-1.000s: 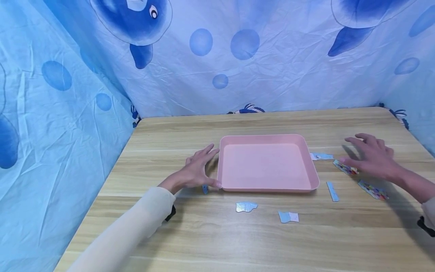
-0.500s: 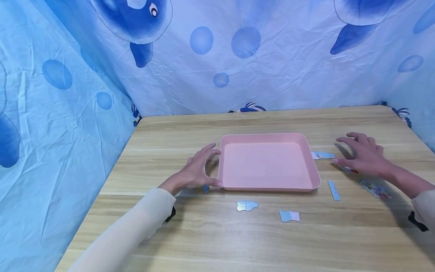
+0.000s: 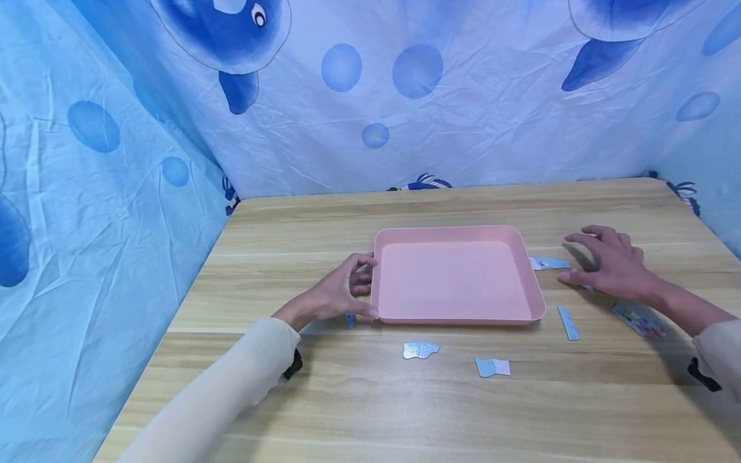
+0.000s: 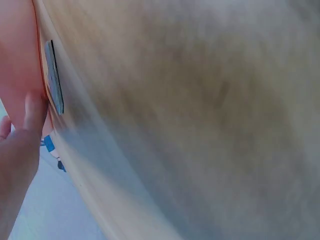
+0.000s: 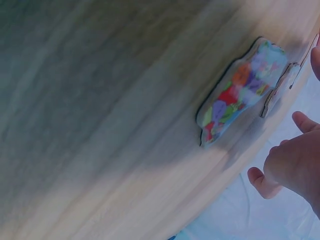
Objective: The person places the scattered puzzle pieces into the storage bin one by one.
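Note:
A pink rectangular tray (image 3: pixel 457 276) lies on the wooden table. My left hand (image 3: pixel 332 292) grips its left side, the thumb at the near left corner and the other fingers curled in against the wall. In the left wrist view, the thumb (image 4: pixel 35 112) overlaps the tray wall, close to a thin puzzle piece (image 4: pixel 55 77). Right of the tray, my right hand (image 3: pixel 616 267) hovers with spread, gently bent fingers and nothing in them. It partly hides a piece below. The right wrist view shows a colourful puzzle piece (image 5: pixel 242 92) on the table near this hand.
Several flat irregular pieces surround the tray: a pale blue one (image 3: pixel 420 350) and a blue-and-white one (image 3: pixel 493 367) in front, a narrow blue strip (image 3: pixel 568 323), a multicoloured one (image 3: pixel 639 320) and a blue one (image 3: pixel 550 263) on the right. A blue patterned curtain (image 3: pixel 376 96) hangs behind the table.
My right hand has moved left, towards the tray, covering more of the piece beneath it. The fingers of my left hand have curled in at the tray's side. The tray stays in place.

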The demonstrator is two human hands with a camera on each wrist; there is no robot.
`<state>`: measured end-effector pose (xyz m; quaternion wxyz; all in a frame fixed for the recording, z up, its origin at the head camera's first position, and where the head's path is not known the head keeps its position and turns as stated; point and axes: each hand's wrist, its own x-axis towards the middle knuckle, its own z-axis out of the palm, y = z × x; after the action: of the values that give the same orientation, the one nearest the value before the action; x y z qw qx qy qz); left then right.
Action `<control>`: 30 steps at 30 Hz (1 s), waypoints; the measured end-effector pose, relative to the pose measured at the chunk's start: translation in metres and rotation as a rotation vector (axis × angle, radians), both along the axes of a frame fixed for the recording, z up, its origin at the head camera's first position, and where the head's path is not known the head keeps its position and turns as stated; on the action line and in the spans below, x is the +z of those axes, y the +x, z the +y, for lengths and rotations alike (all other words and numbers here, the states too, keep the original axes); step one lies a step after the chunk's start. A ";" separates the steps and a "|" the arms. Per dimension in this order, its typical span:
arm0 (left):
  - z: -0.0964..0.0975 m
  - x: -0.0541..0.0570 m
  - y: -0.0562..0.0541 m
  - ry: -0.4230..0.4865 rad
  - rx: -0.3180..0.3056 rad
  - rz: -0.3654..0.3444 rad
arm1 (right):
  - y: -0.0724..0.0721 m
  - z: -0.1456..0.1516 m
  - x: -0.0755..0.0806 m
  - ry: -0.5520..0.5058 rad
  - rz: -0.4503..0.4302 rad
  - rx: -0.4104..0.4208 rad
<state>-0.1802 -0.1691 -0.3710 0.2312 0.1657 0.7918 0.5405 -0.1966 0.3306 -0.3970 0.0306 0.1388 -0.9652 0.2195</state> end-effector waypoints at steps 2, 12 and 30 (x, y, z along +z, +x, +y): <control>0.000 -0.001 -0.001 0.045 0.005 -0.044 | 0.000 -0.001 0.000 -0.005 0.002 -0.001; 0.002 -0.002 0.000 0.117 0.003 -0.086 | 0.000 -0.006 0.000 -0.024 -0.003 0.003; 0.001 -0.004 0.000 0.107 0.009 -0.091 | -0.003 -0.012 -0.002 -0.094 -0.012 0.053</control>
<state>-0.1804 -0.1679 -0.3748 0.2553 0.1495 0.7511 0.5902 -0.1995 0.3189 -0.3992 0.0255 0.1615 -0.9500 0.2662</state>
